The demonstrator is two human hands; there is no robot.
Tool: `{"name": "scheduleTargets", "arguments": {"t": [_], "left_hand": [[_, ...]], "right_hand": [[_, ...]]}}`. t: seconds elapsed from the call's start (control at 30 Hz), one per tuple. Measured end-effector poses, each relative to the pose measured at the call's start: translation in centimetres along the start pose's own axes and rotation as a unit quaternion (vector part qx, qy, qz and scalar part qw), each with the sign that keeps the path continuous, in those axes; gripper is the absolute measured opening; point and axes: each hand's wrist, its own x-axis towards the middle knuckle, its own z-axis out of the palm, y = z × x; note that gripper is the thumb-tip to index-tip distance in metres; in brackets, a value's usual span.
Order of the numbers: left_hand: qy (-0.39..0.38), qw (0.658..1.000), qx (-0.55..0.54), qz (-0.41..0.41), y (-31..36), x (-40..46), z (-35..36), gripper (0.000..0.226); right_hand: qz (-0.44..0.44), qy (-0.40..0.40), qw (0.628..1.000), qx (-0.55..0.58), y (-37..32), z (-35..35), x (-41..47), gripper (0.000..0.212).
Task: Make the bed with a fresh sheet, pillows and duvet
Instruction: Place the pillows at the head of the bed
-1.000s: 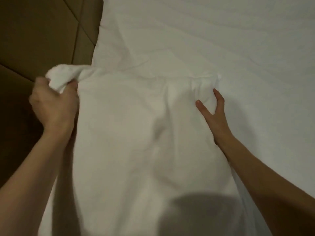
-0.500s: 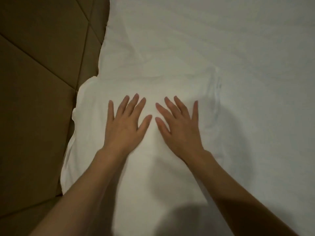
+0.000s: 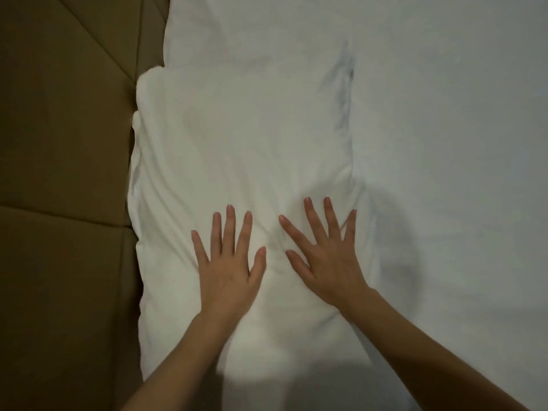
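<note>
Pillow [image 3: 237,149] lies lengthwise away from viewer; left hand [image 3: 228,274] and right hand [image 3: 329,262] press flat, grip unclenched.

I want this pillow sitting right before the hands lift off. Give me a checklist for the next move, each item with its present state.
1. Both hands flat on the pillow: ok. The left hand and right hand lie palm down with fingers spread.
2. Nothing gripped: ok, no fingers curl round any cloth.
3. Pillow against the padded headboard: ok, its left edge meets the brown panels.
4. Pillow surface smooth: not ok, creases run between and above the hands.
5. Sheet smooth beside the pillow: ok in the part in view.
6. Second pillow and duvet in place: cannot tell, neither is in view.
</note>
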Motion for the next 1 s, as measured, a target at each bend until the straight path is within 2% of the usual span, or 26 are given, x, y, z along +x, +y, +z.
{"name": "scheduleTargets", "arguments": {"t": [0.13, 0.27, 0.37, 0.47, 0.5, 0.53, 0.6, 0.67, 0.73, 0.87, 1.0], "left_hand": [[-0.017, 0.998, 0.029, 0.053, 0.9, -6.9, 1.0, 0.064], [-0.069, 0.992, 0.076, 0.076, 1.2, -13.0, 1.9, 0.067], [-0.138, 0.984, 0.078, 0.081, 2.6, -17.4, 2.0, 0.065], [-0.229, 0.967, 0.077, 0.085, 4.9, -21.4, 1.5, 0.061], [-0.238, 0.964, 0.067, 0.094, 6.2, -22.5, 1.0, 0.058], [-0.281, 0.953, 0.054, 0.098, 7.9, -23.4, 0.2, 0.054], [-0.347, 0.933, -0.009, 0.098, 11.5, -25.5, -0.9, 0.047], [-0.388, 0.914, -0.087, 0.082, 15.3, -26.8, -2.1, 0.046], [-0.364, 0.917, -0.111, 0.122, 19.2, -27.1, -3.5, 0.046], [-0.320, 0.912, -0.119, 0.225, 27.3, -27.1, -7.8, 0.044], [-0.305, 0.897, -0.138, 0.289, 34.8, -27.9, -11.8, 0.041]], "right_hand": [[-0.057, -0.031, 0.998, 0.000, -1.3, 0.1, -7.3, 0.062], [-0.058, -0.072, 0.996, -0.014, -2.3, 0.8, -14.0, 0.064], [-0.053, -0.119, 0.991, -0.016, -2.7, 0.5, -18.8, 0.070], [-0.012, -0.201, 0.980, -0.010, -3.5, -1.0, -23.6, 0.090], [-0.002, -0.222, 0.975, -0.011, -3.6, -2.0, -25.0, 0.091], [-0.003, -0.254, 0.967, -0.019, -3.6, -3.0, -26.4, 0.085], [0.003, -0.306, 0.952, -0.013, -2.9, -5.0, -29.3, 0.058], [0.062, -0.338, 0.939, 0.013, -1.8, -7.7, -32.1, 0.047], [0.127, -0.327, 0.934, 0.060, -0.3, -10.9, -35.0, 0.044], [0.257, -0.224, 0.931, 0.128, 3.4, -17.9, -41.7, 0.044], [0.401, -0.125, 0.886, 0.196, 6.0, -22.9, -49.2, 0.043]]}}
